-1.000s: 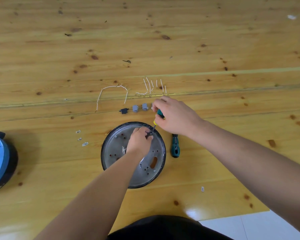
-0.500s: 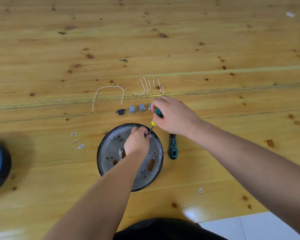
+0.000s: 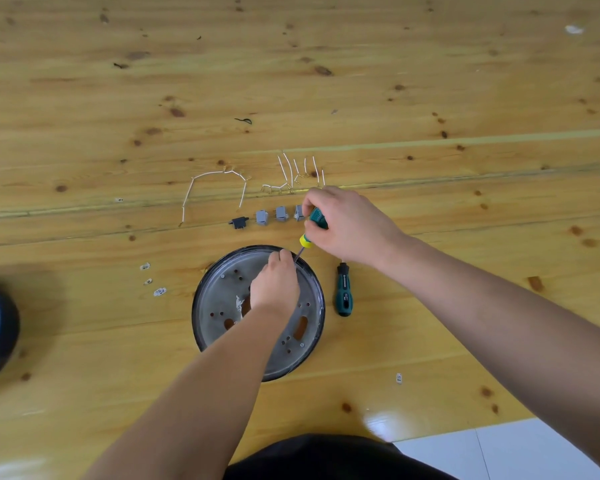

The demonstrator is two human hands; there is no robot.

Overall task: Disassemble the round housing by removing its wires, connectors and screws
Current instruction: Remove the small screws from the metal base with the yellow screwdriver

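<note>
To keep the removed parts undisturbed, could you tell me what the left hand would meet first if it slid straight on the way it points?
Probably the screwdriver shaft at the fingertips of the left hand, then the round housing rim; depth is unclear.

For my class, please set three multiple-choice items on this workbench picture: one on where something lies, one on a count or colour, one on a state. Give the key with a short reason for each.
1. Where does the spare screwdriver lie?
A. inside the round housing
B. on the floor to the right of the housing
C. among the white wires

2. How many grey connectors are visible in the row beyond the housing?
A. three
B. one
C. six

3. What is the right hand doing?
A. resting flat
B. gripping a screwdriver handle
C. holding a wire

Key: 1 B, it lies just outside the rim; 2 A, three grey blocks beside a black one; 3 B, fingers curl round the green handle.
</note>
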